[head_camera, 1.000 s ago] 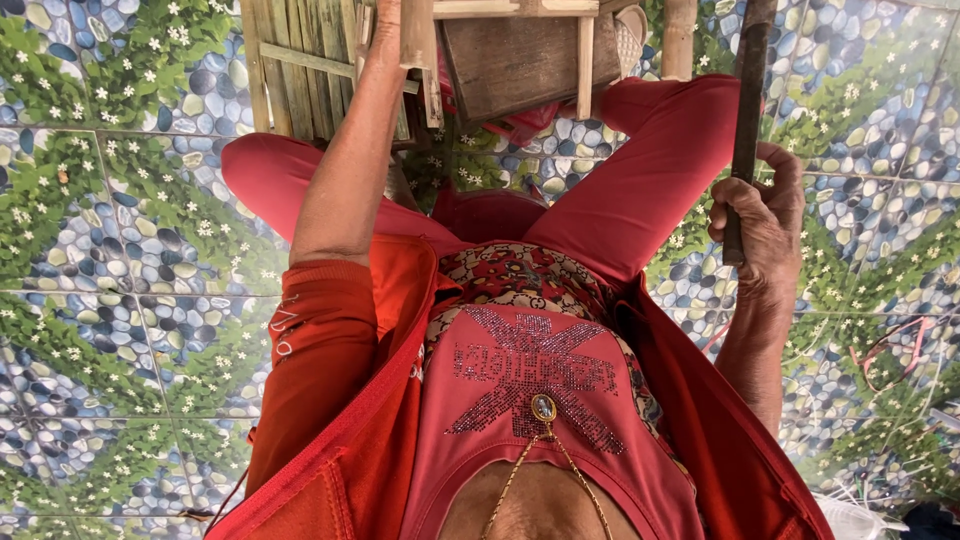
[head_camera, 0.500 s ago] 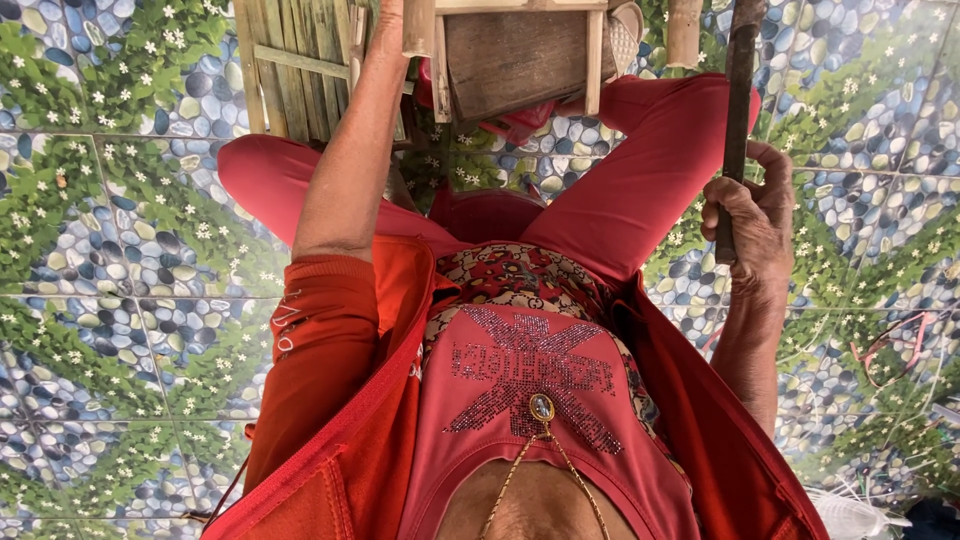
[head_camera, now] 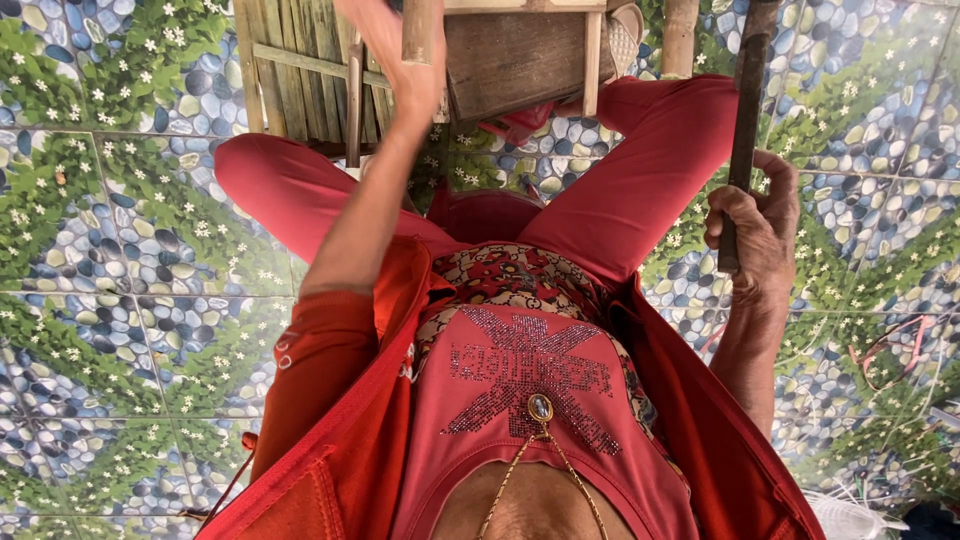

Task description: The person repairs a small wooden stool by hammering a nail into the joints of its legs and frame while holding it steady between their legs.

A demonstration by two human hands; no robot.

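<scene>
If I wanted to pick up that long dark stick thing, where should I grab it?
Probably low on the bare shaft of the dark tool, from the side, fingers wrapped round it. It stands nearly upright and is thin and round, so a full wrap fits. The right hand holds its lower end just that way. Its top runs out of view.

Red trousers, pebble-and-leaf patterned tiles, brown bamboo frame.
</scene>
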